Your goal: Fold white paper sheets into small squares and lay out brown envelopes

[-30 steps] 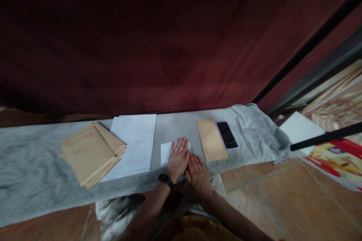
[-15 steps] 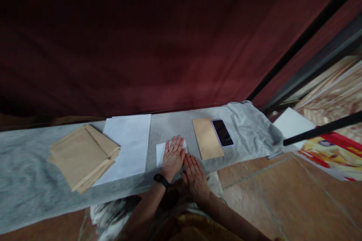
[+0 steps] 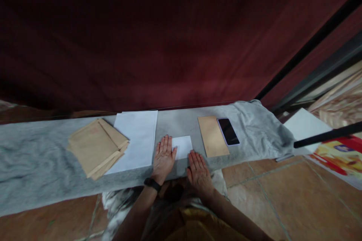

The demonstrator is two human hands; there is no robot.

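A small folded white paper [image 3: 182,147] lies flat on the grey cloth between my hands. My left hand [image 3: 164,156], with a black band at the wrist, rests flat at the paper's left edge, its thumb touching it. At the lower right corner of the paper lies my right hand [image 3: 199,171], fingers stretched out and side by side. Neither hand holds anything. To the right is a single brown envelope [image 3: 213,136], with a phone [image 3: 228,131] beside it. Left of my hands, a stack of white sheets [image 3: 138,139] is partly covered by a pile of brown envelopes [image 3: 96,147].
The grey cloth [image 3: 34,158] covers a long, narrow surface. Behind it hangs a dark red curtain [image 3: 169,52]. Black bars [image 3: 328,135] and a red and yellow box [image 3: 339,154] stand at the right, above a tiled floor [image 3: 254,196].
My left hand has slid left off the middle of the small paper, uncovering most of it. My right hand stays near its lower right corner. The view has shifted slightly.
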